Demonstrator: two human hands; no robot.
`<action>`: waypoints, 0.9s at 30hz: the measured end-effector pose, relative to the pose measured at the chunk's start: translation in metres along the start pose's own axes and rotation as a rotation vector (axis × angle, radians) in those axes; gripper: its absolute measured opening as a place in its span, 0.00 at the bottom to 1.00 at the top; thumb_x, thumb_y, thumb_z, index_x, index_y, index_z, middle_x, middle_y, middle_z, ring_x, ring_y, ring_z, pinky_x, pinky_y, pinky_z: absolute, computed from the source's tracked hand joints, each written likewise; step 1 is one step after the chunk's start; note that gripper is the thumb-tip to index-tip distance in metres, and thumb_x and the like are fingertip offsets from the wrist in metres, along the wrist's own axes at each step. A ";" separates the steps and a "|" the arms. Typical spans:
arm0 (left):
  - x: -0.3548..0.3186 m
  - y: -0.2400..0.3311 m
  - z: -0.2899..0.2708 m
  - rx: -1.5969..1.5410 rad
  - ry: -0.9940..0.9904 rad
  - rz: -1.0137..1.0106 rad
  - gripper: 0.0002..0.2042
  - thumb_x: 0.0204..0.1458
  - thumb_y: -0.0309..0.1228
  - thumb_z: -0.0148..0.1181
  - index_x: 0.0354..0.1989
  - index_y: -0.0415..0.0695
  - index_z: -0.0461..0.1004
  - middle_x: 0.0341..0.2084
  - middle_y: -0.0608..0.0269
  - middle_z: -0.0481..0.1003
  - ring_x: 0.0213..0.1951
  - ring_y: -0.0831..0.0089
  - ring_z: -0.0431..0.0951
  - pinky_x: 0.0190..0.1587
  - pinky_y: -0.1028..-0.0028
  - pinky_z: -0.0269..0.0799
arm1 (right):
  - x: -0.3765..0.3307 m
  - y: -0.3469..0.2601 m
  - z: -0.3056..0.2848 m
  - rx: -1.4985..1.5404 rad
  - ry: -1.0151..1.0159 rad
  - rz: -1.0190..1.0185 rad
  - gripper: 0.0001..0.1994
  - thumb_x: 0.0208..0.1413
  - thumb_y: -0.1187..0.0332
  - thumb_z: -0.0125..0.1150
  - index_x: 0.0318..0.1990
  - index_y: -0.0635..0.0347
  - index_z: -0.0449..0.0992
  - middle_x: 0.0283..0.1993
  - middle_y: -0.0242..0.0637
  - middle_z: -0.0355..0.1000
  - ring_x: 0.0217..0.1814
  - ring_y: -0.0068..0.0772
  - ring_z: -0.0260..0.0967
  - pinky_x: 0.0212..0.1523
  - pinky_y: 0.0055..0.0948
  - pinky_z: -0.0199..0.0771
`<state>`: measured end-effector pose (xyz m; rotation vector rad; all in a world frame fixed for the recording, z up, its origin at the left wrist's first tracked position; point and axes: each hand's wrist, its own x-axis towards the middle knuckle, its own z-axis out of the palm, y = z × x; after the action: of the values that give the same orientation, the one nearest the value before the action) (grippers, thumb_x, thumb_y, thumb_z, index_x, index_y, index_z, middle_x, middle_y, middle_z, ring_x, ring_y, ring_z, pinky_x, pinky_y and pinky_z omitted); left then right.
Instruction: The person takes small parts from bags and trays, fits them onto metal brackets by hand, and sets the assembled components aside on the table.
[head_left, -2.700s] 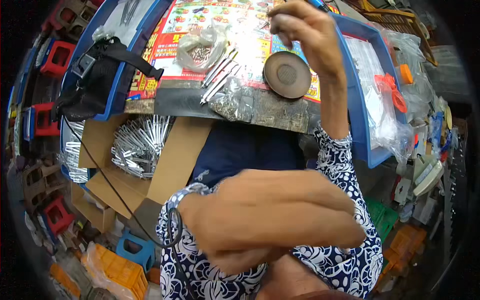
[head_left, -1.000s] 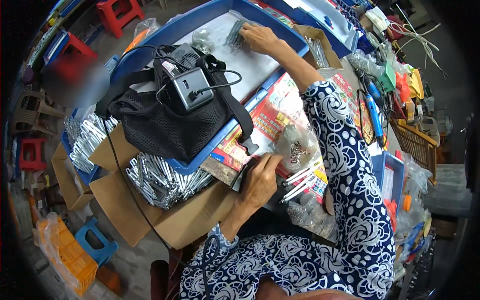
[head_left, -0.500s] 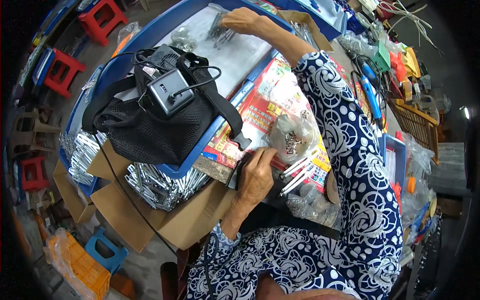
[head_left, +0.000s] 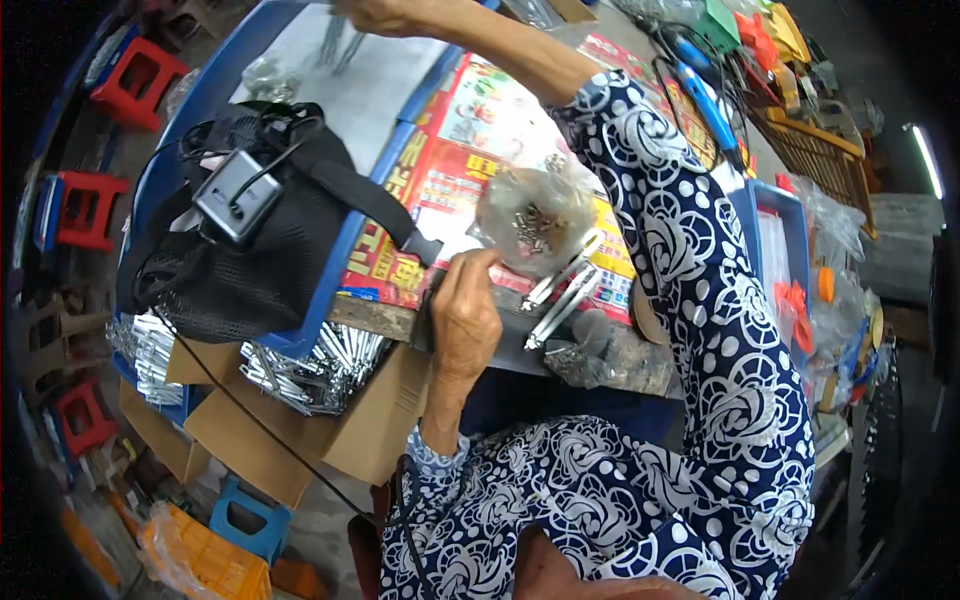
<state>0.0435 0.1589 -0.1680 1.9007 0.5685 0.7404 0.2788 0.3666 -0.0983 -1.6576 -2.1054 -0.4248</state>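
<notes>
On the table edge, left hand (head_left: 465, 318) fingers curl together beside 2 metal clips (head_left: 560, 295).

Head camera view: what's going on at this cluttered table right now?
A person in a blue-and-white patterned top sits at a worktable covered with colourful printed paper. The right hand reaches far across to thin metal pieces lying on a pale sheet at the top edge. The left hand rests at the table's near edge beside a clear plastic bag of small metal parts and a few long silver metal strips. A black mesh bag sits to the left.
</notes>
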 end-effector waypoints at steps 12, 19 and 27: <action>-0.006 0.023 -0.009 -0.856 0.288 -0.089 0.20 0.53 0.33 0.41 0.52 0.33 0.54 0.47 0.52 0.61 0.50 0.65 0.60 0.52 0.70 0.53 | -0.155 -0.165 -0.095 0.843 0.073 0.458 0.09 0.39 0.66 0.52 0.22 0.64 0.72 0.19 0.47 0.68 0.19 0.45 0.66 0.21 0.37 0.65; -0.036 0.077 0.001 -1.073 0.208 -0.219 0.23 0.56 0.39 0.35 0.50 0.29 0.54 0.46 0.50 0.60 0.50 0.64 0.60 0.54 0.68 0.54 | -0.224 -0.240 -0.129 1.160 0.352 0.594 0.10 0.36 0.70 0.54 0.17 0.71 0.67 0.19 0.47 0.66 0.23 0.41 0.66 0.25 0.33 0.63; -0.054 0.093 0.056 -0.864 0.014 -0.240 0.20 0.55 0.35 0.34 0.47 0.29 0.59 0.42 0.48 0.65 0.47 0.62 0.64 0.53 0.67 0.56 | -0.305 -0.249 -0.145 1.083 0.522 0.725 0.10 0.37 0.69 0.52 0.20 0.70 0.69 0.20 0.51 0.65 0.23 0.41 0.66 0.26 0.33 0.64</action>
<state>0.0514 0.0493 -0.1153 1.0102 0.3810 0.6882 0.1180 -0.0202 -0.1215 -1.2644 -0.9043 0.4209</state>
